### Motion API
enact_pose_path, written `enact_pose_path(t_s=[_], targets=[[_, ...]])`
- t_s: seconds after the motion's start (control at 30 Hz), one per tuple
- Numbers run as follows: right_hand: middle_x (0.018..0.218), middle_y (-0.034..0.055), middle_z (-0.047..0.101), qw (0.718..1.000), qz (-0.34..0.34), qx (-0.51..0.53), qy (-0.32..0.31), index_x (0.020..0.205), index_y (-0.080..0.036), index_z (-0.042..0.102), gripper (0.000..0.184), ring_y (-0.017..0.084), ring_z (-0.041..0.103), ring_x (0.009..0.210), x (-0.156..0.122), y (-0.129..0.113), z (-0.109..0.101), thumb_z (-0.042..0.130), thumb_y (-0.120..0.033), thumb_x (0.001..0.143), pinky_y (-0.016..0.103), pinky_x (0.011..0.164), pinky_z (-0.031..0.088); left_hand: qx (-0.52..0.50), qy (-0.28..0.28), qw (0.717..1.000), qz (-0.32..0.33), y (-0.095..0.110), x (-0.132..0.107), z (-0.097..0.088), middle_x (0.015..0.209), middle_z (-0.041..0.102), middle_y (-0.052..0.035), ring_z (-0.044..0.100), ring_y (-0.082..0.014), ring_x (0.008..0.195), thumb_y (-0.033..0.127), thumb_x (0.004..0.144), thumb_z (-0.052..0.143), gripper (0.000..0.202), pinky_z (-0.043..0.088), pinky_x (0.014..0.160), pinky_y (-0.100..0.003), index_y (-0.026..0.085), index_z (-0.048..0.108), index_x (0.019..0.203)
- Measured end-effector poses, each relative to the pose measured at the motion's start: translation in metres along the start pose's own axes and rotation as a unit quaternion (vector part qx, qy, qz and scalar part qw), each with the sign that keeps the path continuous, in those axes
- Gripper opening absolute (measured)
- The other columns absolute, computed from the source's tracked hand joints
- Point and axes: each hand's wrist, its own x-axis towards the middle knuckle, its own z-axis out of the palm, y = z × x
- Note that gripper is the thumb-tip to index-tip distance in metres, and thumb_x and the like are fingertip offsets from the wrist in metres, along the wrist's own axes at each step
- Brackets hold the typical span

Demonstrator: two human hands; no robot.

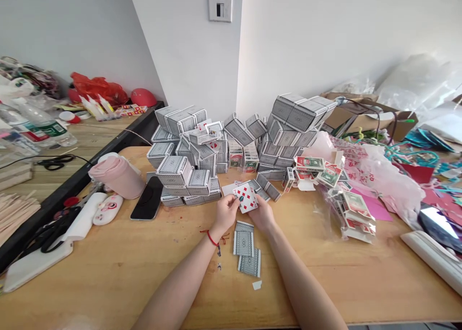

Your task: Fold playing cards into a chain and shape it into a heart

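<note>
Between my two hands is a playing card [247, 199] with red diamonds, face toward me. My left hand [226, 213] pinches its left edge, the thumb on the face; a red string bracelet circles that wrist. My right hand [263, 213] grips the card's right side, its fingers partly hidden behind. Whether more cards lie behind this one I cannot tell. Just below my hands, several loose cards [243, 243] lie face down on the table. Behind the hands, other grey-backed cards [265, 188] lean and overlap. Blocks built of folded cards [175, 171] are stacked beyond on the left.
More card blocks [288, 128] rise at the back right. Beside them lie opened card boxes [355, 207] and a plastic bag [378, 173]. A phone [146, 198], a pink cup-like roll [117, 176] and a computer mouse [108, 209] sit on the left. A paper scrap [257, 285] lies in front.
</note>
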Motion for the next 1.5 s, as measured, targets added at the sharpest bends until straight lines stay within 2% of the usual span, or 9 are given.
enact_pose_path(t_s=[0.13,0.23,0.43,0.63,0.9,1.1,1.2,1.3,1.5], targets=[[0.091,0.0116,0.068,0.975,0.097,0.177,-0.097,0.091,-0.013,0.063,0.038,0.024,0.063,0.084,-0.003,-0.002,0.000,0.038,-0.041,0.083,0.037,0.070,0.051,-0.005,-0.013,1.000,-0.010,-0.001,0.001,-0.002,0.054,0.048,0.0016,0.044,-0.0100,0.052,0.033,0.075,0.051,0.025,0.035,0.050,-0.021,0.016,0.046,0.057],[0.090,0.0117,0.068,0.958,0.129,0.233,-0.102,0.086,-0.015,0.062,0.034,0.024,0.064,0.082,-0.007,0.001,-0.002,0.045,-0.043,0.080,0.039,0.071,0.050,-0.001,-0.008,1.000,-0.011,-0.002,0.002,-0.003,0.051,0.045,0.0029,0.042,-0.0093,0.050,0.033,0.074,0.051,0.027,0.033,0.049,-0.021,0.016,0.044,0.055],[0.077,0.0082,0.067,0.972,0.125,0.170,-0.101,0.079,-0.016,0.058,0.038,0.020,0.063,0.065,-0.007,0.013,-0.003,0.046,-0.052,0.077,0.032,0.060,0.049,0.007,-0.007,1.000,-0.007,-0.003,0.002,-0.004,0.049,0.041,0.0040,0.038,-0.0083,0.048,0.033,0.073,0.051,0.028,0.030,0.048,-0.021,0.016,0.042,0.052],[0.064,0.0028,0.062,0.993,0.070,0.062,-0.070,0.075,-0.016,0.057,0.039,0.015,0.055,0.053,-0.007,0.013,-0.003,0.041,-0.052,0.080,0.025,0.050,0.044,0.005,-0.010,1.000,0.001,-0.001,0.001,-0.002,0.049,0.043,0.0034,0.039,-0.0087,0.048,0.029,0.072,0.051,0.025,0.029,0.047,-0.021,0.016,0.043,0.052],[0.087,0.0057,0.065,0.991,0.062,0.114,-0.020,0.101,-0.019,0.055,0.034,0.018,0.059,0.071,-0.007,0.007,-0.002,0.052,-0.040,0.075,0.029,0.062,0.048,0.025,-0.014,1.000,0.005,-0.001,0.000,0.001,0.050,0.039,0.0040,0.037,-0.0083,0.049,0.027,0.073,0.049,0.024,0.027,0.047,-0.020,0.016,0.041,0.053],[0.065,0.0015,0.060,0.994,0.073,0.084,-0.004,0.085,-0.019,0.056,0.022,0.013,0.051,0.052,-0.006,0.013,-0.006,0.052,-0.037,0.073,0.023,0.047,0.041,0.057,-0.019,0.998,0.026,-0.001,-0.002,0.003,0.051,0.040,0.0039,0.037,-0.0089,0.050,0.026,0.075,0.048,0.021,0.028,0.049,-0.021,0.016,0.045,0.057],[0.056,-0.0015,0.053,0.997,0.070,0.042,0.011,0.074,-0.019,0.053,0.017,0.011,0.044,0.047,-0.005,0.017,-0.008,0.051,-0.036,0.073,0.022,0.043,0.036,0.021,-0.031,0.999,0.033,-0.001,-0.002,0.003,0.056,0.047,0.0030,0.042,-0.0097,0.052,0.024,0.076,0.048,0.010,0.031,0.051,-0.021,0.016,0.053,0.074],[0.048,-0.0056,0.042,0.998,0.067,0.010,0.011,0.065,-0.020,0.048,0.018,0.009,0.035,0.042,-0.005,0.018,-0.010,0.051,-0.035,0.073,0.020,0.041,0.030,-0.023,-0.034,0.999,0.022,-0.002,-0.002,0.003,0.056,0.045,0.0040,0.041,-0.0095,0.050,0.023,0.077,0.048,0.013,0.031,0.050,-0.020,0.017,0.052,0.088],[0.052,-0.0048,0.044,0.997,0.056,0.053,-0.030,0.066,-0.019,0.049,0.020,0.009,0.038,0.047,-0.006,0.010,-0.008,0.053,-0.036,0.073,0.021,0.046,0.031,-0.073,0.003,0.997,0.001,-0.003,0.000,0.004,0.065,0.050,0.0010,0.042,-0.0095,0.055,0.027,0.081,0.045,0.012,0.033,0.051,-0.020,0.017,0.051,0.081]])
